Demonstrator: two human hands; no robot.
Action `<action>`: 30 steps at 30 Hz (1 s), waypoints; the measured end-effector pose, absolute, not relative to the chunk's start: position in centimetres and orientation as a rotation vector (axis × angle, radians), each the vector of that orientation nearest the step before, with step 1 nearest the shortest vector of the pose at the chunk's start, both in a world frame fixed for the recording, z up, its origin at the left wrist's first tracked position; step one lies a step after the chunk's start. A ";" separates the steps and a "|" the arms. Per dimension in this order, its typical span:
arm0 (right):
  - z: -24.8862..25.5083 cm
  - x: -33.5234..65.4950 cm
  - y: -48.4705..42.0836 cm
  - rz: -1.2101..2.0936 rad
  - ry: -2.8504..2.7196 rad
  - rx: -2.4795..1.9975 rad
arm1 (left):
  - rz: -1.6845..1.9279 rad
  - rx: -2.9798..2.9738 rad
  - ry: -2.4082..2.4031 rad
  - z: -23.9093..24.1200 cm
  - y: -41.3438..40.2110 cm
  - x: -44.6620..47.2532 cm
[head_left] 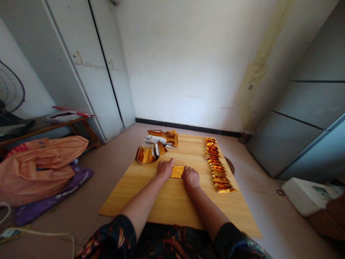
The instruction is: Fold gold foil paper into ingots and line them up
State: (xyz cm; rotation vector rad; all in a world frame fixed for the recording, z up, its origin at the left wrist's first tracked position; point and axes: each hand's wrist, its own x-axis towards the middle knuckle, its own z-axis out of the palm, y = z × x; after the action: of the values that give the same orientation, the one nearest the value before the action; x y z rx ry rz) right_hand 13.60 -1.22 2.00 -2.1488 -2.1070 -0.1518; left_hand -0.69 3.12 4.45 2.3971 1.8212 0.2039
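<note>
We see a strip of gold foil [177,172] on the wooden table [161,205], spanning the gap between two sets of fingers. The left hand [165,169] holds one end, its fingertips hidden from us; the right hand [191,177], fingers curled tight, holds the other. Beyond the left fingers we find loose sheets [147,154], gold and white, curling in heaps. Well apart from the right fingers, we count many folded pieces [219,167] in a long, glinting row.
</note>
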 end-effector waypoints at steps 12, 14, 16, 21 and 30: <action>1.8 13.6 -1.1 -0.137 -2.091 -2.165 | 0.494 2.092 1.850 3.9 1.6 -1.6; 1.7 13.6 -1.1 -0.139 -2.094 -2.155 | 0.568 2.031 1.807 3.7 0.9 -1.7; 1.7 13.6 -1.1 -0.140 -2.102 -2.146 | 0.581 2.042 1.795 3.6 0.3 -1.8; 1.8 13.6 -1.1 -0.173 -2.091 -2.158 | 0.407 2.149 1.907 3.7 -0.3 -1.3; 2.5 13.6 -1.5 -0.137 -2.124 -2.161 | 0.273 2.300 1.999 4.1 -0.8 0.1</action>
State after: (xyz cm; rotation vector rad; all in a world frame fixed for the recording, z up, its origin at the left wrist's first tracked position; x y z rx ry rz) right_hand 13.62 -1.50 2.50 -2.1612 -2.1238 -0.1372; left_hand 0.11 -0.83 4.09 2.2996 1.9989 0.2731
